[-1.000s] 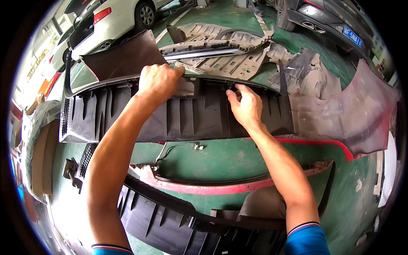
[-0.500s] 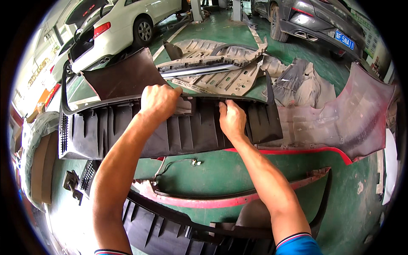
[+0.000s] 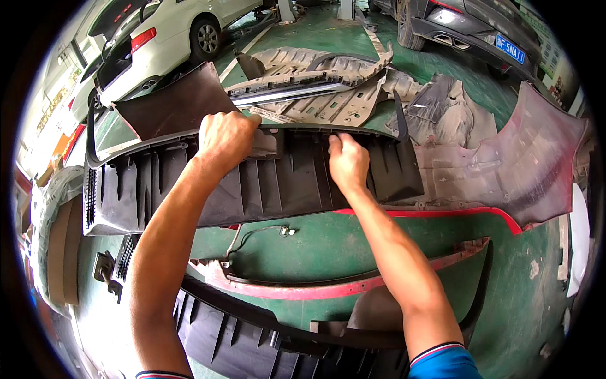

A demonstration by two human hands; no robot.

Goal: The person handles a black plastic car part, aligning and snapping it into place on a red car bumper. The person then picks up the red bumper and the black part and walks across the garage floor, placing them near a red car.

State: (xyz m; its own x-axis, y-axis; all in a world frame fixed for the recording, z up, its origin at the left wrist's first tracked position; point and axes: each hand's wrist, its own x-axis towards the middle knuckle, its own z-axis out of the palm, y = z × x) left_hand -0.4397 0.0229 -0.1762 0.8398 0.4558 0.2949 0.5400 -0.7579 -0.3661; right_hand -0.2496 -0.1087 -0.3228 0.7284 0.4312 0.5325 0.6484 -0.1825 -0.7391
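Observation:
A long black plastic bumper lower trim panel (image 3: 297,186), ribbed on the side facing me, lies across the middle of the view. My left hand (image 3: 226,140) is closed around its top edge, left of centre, beside a greyish bracket-like piece (image 3: 268,145). Farther right my right hand (image 3: 349,164) is closed at the same edge, with fingertips and thumb by the lip; the fingers behind it are hidden. The red bumper cover (image 3: 499,155), its dusty inner face showing, lies right of the panel and partly behind it.
A narrow red bumper strip (image 3: 315,289) and a second black ribbed panel (image 3: 230,331) lie nearer me on the green floor. Dusty undertrays (image 3: 334,107) are piled beyond. A white car (image 3: 177,31) and a grey car (image 3: 470,31) stand at the back.
The panel and both hands sit slightly higher in the picture, while the whole scene has also shifted a little. My right hand has turned slightly at the edge; both hands stay on the panel.

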